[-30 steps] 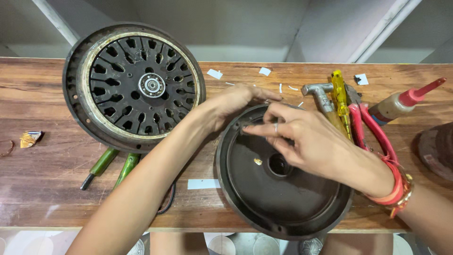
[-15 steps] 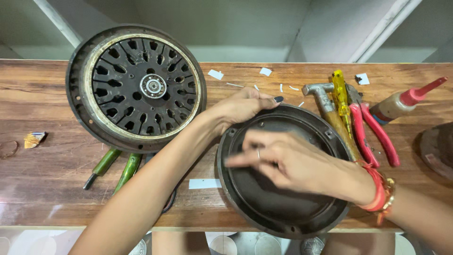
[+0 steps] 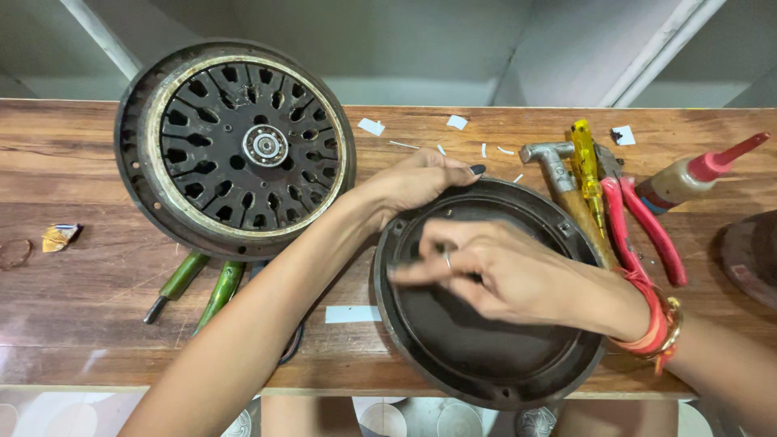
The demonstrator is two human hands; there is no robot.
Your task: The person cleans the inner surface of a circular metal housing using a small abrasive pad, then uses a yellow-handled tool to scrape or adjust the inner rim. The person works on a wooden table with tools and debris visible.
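Note:
A dark round metal cover (image 3: 486,388) lies hollow side up at the front edge of the wooden bench (image 3: 73,324). My left hand (image 3: 417,182) grips the cover's rim at its upper left. My right hand (image 3: 494,271), a ring on one finger and red bangles on the wrist, reaches from the right. It lies across the inside of the cover with its fingers stretched to the left and blurred. It hides the centre hole. I see nothing held in it.
A large round wheel motor (image 3: 235,146) with a slotted black face sits at the back left. Right of the cover lie a hammer (image 3: 558,174), a yellow screwdriver (image 3: 584,162), red pliers (image 3: 639,226) and a red-capped bottle (image 3: 688,178). Two green-handled tools (image 3: 202,283) lie by the motor. Paper scraps (image 3: 371,126) are scattered about.
My right hand has slid from the cover's upper right, near the centre hole, down and left across its inside. My left hand has kept its hold on the rim.

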